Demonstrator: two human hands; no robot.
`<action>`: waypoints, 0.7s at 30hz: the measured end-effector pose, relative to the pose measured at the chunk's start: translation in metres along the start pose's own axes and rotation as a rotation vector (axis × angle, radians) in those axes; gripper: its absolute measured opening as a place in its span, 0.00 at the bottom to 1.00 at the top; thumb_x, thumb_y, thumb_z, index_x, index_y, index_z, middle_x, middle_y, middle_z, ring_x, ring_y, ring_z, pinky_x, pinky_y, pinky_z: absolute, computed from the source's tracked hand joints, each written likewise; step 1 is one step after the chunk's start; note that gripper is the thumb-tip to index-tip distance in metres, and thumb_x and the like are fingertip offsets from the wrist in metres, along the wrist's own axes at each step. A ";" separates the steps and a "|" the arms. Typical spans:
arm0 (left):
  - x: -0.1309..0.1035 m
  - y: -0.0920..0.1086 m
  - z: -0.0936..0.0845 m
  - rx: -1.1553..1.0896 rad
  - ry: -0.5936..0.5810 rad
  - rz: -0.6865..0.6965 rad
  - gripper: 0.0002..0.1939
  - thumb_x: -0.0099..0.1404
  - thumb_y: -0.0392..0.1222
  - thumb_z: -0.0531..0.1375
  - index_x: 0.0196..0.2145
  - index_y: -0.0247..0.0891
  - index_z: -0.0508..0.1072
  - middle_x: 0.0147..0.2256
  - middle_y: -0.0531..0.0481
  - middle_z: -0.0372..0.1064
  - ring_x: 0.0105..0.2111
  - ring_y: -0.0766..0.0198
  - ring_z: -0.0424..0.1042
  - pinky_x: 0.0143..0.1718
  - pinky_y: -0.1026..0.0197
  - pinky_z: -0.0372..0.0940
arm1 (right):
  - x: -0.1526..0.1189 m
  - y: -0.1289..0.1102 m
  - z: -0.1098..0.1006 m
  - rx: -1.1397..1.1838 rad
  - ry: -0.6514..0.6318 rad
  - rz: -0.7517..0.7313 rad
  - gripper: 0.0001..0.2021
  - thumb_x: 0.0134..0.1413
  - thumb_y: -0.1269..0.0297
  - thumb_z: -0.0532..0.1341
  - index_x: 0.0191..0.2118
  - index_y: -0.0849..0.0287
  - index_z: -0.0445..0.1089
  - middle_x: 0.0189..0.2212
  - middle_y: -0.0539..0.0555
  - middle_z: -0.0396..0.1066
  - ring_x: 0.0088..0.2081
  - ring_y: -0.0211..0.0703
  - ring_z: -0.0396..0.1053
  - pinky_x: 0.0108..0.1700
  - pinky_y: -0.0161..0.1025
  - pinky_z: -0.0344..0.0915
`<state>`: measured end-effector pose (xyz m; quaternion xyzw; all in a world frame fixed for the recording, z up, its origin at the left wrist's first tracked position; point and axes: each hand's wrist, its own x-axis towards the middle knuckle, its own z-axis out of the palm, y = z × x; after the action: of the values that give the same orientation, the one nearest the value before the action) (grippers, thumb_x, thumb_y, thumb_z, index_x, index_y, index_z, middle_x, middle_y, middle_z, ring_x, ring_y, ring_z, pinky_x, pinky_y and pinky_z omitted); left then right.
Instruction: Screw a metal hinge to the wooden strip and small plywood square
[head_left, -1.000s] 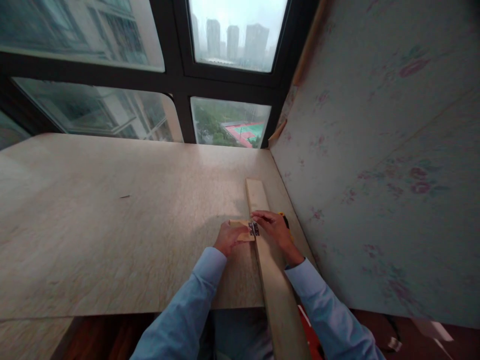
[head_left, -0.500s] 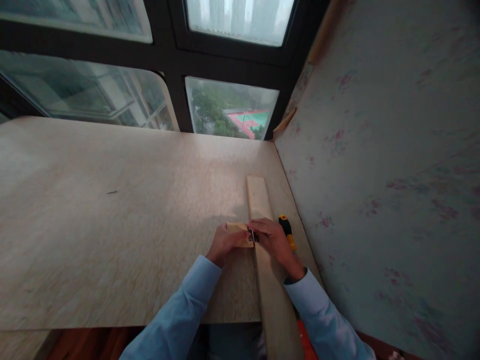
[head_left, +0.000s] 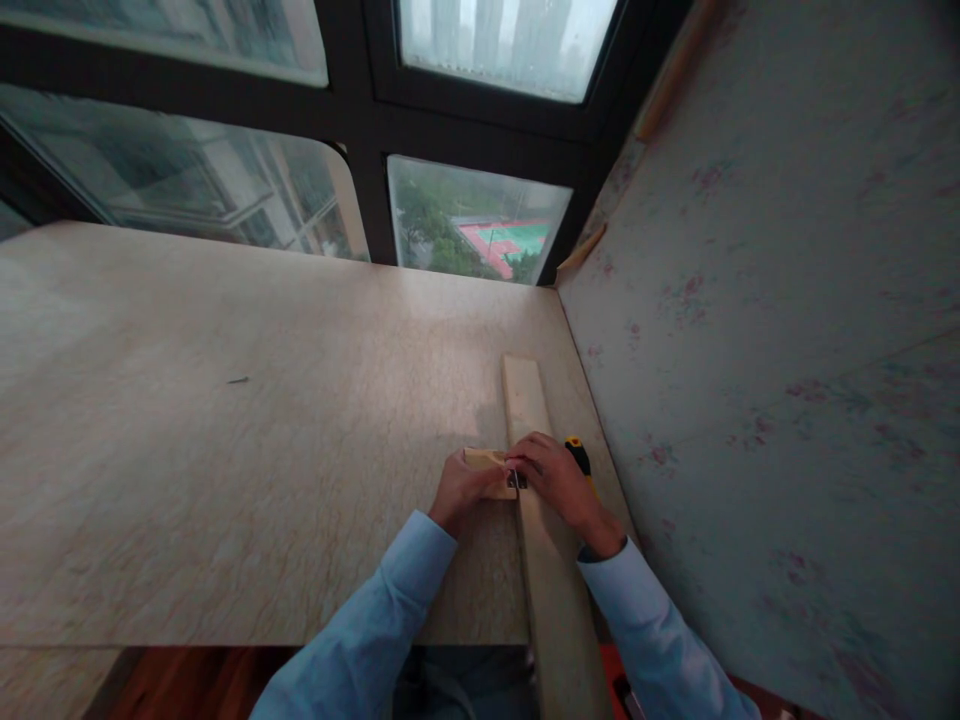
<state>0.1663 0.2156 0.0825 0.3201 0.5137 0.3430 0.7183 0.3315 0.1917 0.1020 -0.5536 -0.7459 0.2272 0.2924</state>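
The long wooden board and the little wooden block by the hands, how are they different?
The long wooden board reaches from past the near table edge far up the table; the little wooden block is short and lies wholly on the table. The board points away from the person; the block sticks out sideways from the board's left edge. The left hand rests on the block, the right hand on the board. Both are pale wood, lying flat.

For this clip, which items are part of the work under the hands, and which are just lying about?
In use: left hand on small wood block; right hand at metal hinge; long plank.

Lying about: yellow-handled tool beside the plank; small dark speck on the table.
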 end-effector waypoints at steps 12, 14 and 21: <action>0.003 -0.004 -0.002 -0.048 0.037 0.037 0.15 0.44 0.31 0.71 0.30 0.35 0.72 0.28 0.50 0.77 0.29 0.60 0.77 0.28 0.63 0.70 | -0.012 -0.014 -0.013 -0.093 0.011 0.070 0.08 0.64 0.64 0.60 0.45 0.59 0.74 0.40 0.57 0.75 0.39 0.46 0.73 0.44 0.44 0.69; 0.002 -0.004 -0.001 -0.055 0.045 0.019 0.14 0.45 0.30 0.70 0.30 0.36 0.72 0.28 0.50 0.77 0.28 0.60 0.77 0.28 0.63 0.70 | -0.023 -0.013 -0.018 -0.062 0.071 0.092 0.08 0.64 0.62 0.59 0.44 0.58 0.74 0.39 0.57 0.74 0.37 0.46 0.73 0.43 0.44 0.70; 0.002 -0.003 0.001 -0.107 0.021 -0.025 0.16 0.45 0.28 0.70 0.32 0.34 0.71 0.29 0.48 0.76 0.28 0.58 0.77 0.29 0.56 0.73 | -0.070 0.013 -0.035 -0.167 0.334 0.378 0.16 0.60 0.56 0.58 0.48 0.59 0.73 0.45 0.62 0.72 0.41 0.52 0.72 0.45 0.49 0.70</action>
<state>0.1684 0.2152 0.0800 0.2710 0.5061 0.3644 0.7332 0.3799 0.1291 0.1058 -0.7351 -0.5867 0.1209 0.3175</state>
